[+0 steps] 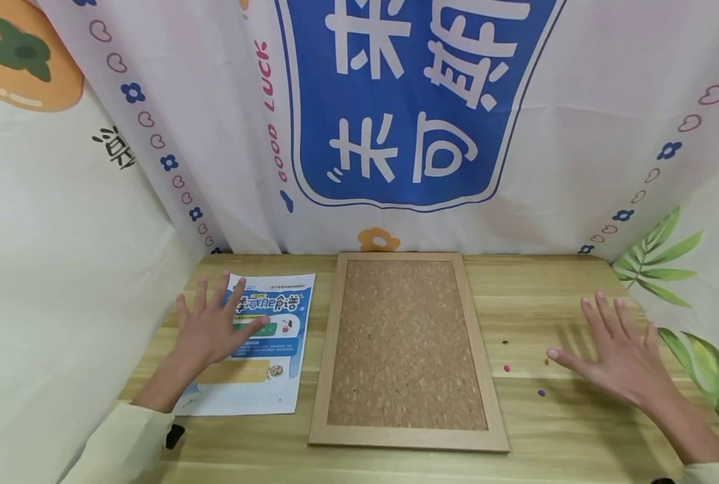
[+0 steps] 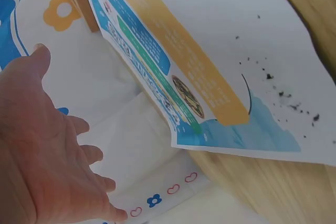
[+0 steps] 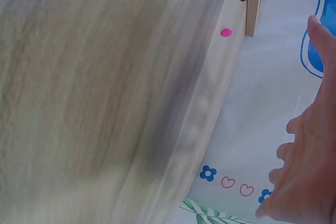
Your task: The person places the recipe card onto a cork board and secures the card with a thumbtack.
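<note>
- My left hand (image 1: pixel 205 329): fingers spread, nothing held, above the printed sheet (image 1: pixel 244 395).
- My right hand (image 1: pixel 622 359): fingers spread too, thumb out, nothing held, raised over the tabletop (image 1: pixel 244 450), shadow below.
- Printed sheet: lies left of the cork board (image 1: pixel 408 349), apart from it; blue header, yellow band, dark specks (image 2: pixel 281 94) near one end.
- Cork board: flat, mid-tabletop, between my hands, light wood frame, far edge by the white cloth (image 1: pixel 547 181).
- Right of board, near my right thumb: pink tack (image 1: pixel 506 368), purple tack (image 1: pixel 541 393), plus two small darker bits, too small to tell in the head view.
</note>
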A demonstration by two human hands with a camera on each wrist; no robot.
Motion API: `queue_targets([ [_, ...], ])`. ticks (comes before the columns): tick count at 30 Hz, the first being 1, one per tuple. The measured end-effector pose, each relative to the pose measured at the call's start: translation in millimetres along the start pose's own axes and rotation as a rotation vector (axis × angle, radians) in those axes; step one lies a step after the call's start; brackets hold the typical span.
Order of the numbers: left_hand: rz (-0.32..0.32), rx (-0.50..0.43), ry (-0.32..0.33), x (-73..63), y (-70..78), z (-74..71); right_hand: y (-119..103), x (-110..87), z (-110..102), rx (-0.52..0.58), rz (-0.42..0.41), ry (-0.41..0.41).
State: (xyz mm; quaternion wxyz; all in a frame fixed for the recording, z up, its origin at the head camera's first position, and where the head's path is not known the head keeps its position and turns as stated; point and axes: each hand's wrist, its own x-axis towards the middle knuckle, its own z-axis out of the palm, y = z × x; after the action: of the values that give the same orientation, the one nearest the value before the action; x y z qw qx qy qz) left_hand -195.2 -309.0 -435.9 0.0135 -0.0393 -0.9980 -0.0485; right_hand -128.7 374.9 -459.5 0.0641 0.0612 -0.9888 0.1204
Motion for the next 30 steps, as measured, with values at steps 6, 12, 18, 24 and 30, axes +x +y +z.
queue_targets([
  [6, 0.009, -0.041, -0.006, 0.2, -5.2, 0.3, -4.0, 0.9, 1.8, 0.029, -0.012, 0.008],
  [12, 0.013, -0.072, 0.000, -1.7, -11.0, 1.9, -8.9, 5.0, 2.4, 0.089, -0.021, 0.010],
  [18, 0.021, -0.125, 0.005, -3.7, -18.8, 5.2, -12.7, 8.1, 4.3, 0.138, -0.038, -0.008],
  [24, 0.039, -0.162, 0.002, -2.6, -29.9, 9.1, -19.8, 9.6, 5.2, 0.164, -0.035, -0.036],
  [30, 0.047, -0.193, -0.016, -2.6, -37.9, 8.2, -29.4, 14.8, 4.8, 0.189, -0.024, -0.078],
])
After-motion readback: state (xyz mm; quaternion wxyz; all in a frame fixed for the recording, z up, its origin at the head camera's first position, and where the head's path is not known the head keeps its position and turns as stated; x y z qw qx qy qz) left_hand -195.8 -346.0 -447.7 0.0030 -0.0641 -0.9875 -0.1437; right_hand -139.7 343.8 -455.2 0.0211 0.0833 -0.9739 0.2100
